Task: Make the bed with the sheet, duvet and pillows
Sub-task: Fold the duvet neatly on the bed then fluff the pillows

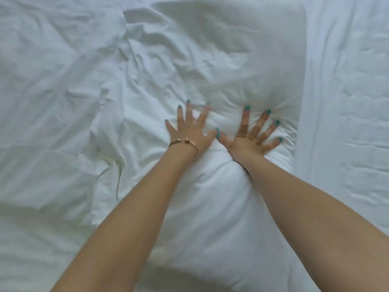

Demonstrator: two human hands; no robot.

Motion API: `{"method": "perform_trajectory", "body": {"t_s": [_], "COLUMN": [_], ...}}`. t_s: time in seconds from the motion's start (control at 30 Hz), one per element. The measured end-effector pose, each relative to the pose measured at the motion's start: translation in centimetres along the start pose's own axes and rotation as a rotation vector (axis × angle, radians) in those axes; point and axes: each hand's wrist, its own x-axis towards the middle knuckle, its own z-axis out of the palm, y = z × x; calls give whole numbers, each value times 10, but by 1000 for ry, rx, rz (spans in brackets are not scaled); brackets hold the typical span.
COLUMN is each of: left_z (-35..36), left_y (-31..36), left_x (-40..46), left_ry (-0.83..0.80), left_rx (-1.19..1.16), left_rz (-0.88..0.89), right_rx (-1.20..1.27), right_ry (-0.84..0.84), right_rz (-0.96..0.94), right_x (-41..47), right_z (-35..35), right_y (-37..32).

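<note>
A white pillow lies lengthwise in the middle of the bed, running from the top of the view to the bottom. Both hands press flat on it side by side with fingers spread and thumbs almost touching. My left hand, with a gold bangle on its wrist, sits on the pillow's left part. My right hand sinks into the pillow's right part and dents it. A crumpled white duvet fills the left side. A smoother white sheet lies along the right.
White bedding fills the whole view. The duvet's folds overlap the pillow's left edge. The pillow's right edge stands above the sheet.
</note>
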Motion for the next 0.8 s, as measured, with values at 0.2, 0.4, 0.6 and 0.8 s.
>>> {"method": "perform_trajectory", "body": {"t_s": [0.2, 0.4, 0.6, 0.8], "left_z": [38, 71, 100, 100], "left_y": [-115, -165, -180, -181], "left_x": [-97, -67, -42, -37], "left_ry": [42, -26, 78, -21], "left_rx": [165, 161, -38, -7], "left_rz": [-105, 45, 126, 164], "right_rx": [-38, -104, -216, -191], "right_ry": [-1, 80, 168, 221], "right_rz": [73, 198, 290, 298], "right_x": [1, 16, 15, -41], "right_z": [-4, 3, 5, 13], "right_y": [-13, -26, -35, -65]}}
